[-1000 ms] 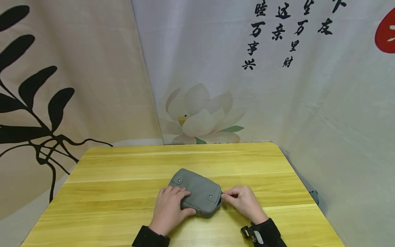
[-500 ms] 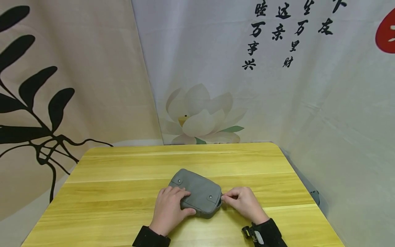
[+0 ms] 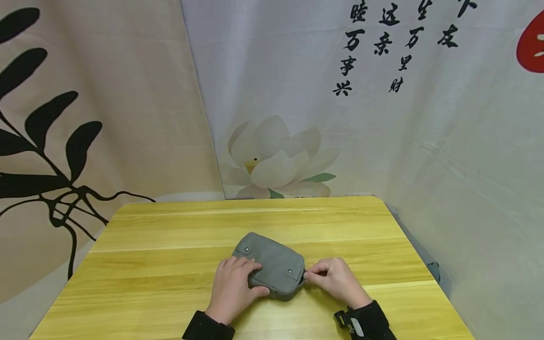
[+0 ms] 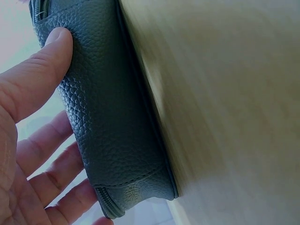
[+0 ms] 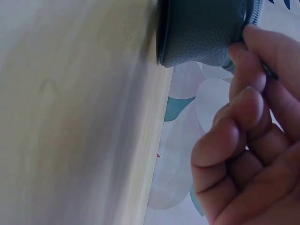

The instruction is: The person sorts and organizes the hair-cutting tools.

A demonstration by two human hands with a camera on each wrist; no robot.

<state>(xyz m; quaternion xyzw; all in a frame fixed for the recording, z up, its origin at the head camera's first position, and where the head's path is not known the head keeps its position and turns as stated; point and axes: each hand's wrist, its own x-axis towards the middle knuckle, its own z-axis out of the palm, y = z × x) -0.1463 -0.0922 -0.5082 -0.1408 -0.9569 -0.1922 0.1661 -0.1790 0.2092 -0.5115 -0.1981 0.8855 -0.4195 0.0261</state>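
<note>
A grey leather zip pouch (image 3: 276, 264) with two metal snaps lies flat on the wooden table, turned at a slant. My left hand (image 3: 238, 285) holds its near left part, fingers over the top and thumb against the near side. In the left wrist view that thumb presses the pebbled side wall just below the zipper (image 4: 40, 10). At the pouch's right end, my right hand (image 3: 335, 278) pinches the zipper pull (image 5: 268, 70) between thumb and index finger. A dark gap shows along the zipper near this corner. What the pouch contains is hidden.
The yellow wood-grain table (image 3: 170, 245) has rounded far corners. Behind it hangs a cloth backdrop (image 3: 276, 94) printed with a lotus, dark leaves and writing. Black cuffs cover both wrists, and a small device (image 3: 348, 323) is strapped at the right one.
The right fingertips have shifted very slightly toward the near side along the pouch's right end. The left hand and the pouch look almost the same.
</note>
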